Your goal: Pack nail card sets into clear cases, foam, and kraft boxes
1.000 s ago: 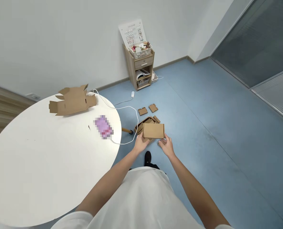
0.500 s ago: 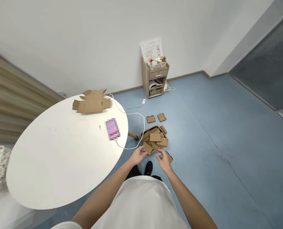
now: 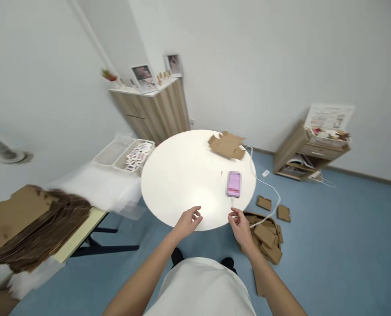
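Observation:
My left hand [image 3: 189, 221] is held out near the front edge of the round white table [image 3: 172, 184], fingers curved and apart, with nothing in it. To the right, my right hand [image 3: 240, 224] hovers by the table's edge, also with bent, parted fingers and nothing held. Just beyond it lies a phone-like device [image 3: 234, 183] with a blurred-out purple screen and a white cable [image 3: 276, 204] plugged in. An unfolded cardboard box blank [image 3: 227, 145] rests at the far right of the tabletop. Below my right hand, small cardboard boxes [image 3: 264, 235] fill a container on the floor.
Flat folded cardboard [image 3: 20, 210] is stacked on a table at left. Beside it stands a white basket of printed cards [image 3: 138, 156]. A wooden cabinet [image 3: 156, 107] is behind, and a small shelf unit [image 3: 309, 151] stands at right. Loose boxes [image 3: 284, 213] lie on the floor.
My view has swung left, bringing the cabinet, the basket of cards and the stacked cardboard into sight. Both hands have moved from the floor container of boxes to the front edge of the round table.

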A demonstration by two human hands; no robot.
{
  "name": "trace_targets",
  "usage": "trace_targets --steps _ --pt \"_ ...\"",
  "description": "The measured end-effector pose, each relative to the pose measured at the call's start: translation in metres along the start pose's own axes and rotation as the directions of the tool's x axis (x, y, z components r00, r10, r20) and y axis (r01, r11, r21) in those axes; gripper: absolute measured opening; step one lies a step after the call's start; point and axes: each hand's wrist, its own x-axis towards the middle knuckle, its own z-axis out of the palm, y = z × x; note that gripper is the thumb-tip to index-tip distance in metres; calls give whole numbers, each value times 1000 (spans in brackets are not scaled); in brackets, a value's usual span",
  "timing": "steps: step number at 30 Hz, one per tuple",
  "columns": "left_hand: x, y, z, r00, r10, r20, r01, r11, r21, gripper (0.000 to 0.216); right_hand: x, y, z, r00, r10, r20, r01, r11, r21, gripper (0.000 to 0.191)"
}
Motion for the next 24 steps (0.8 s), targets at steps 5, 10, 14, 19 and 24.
trace_targets --steps 5,10,14,19,24 --pt "-29 -54 -102 982 -69 -178 58 996 -68 41 10 -40 107 976 -90 196 106 992 -71 34" --pt "-43 -112 -198 943 -74 -324 54 996 -69 41 33 -82 217 869 -130 477 233 959 -163 27" --pt "-30 -145 -269 886 -117 -448 105 993 -52 38 73 -120 295 805 -154 573 327 921 -211 26" --pt "13 -175 -334 838 -254 -482 211 967 -143 37 139 -142 375 805 -169 569 351 908 -227 24" --pt "76 -198 -381 800 -412 -435 281 900 -334 37 210 -135 442 858 -132 497 271 937 -218 22"
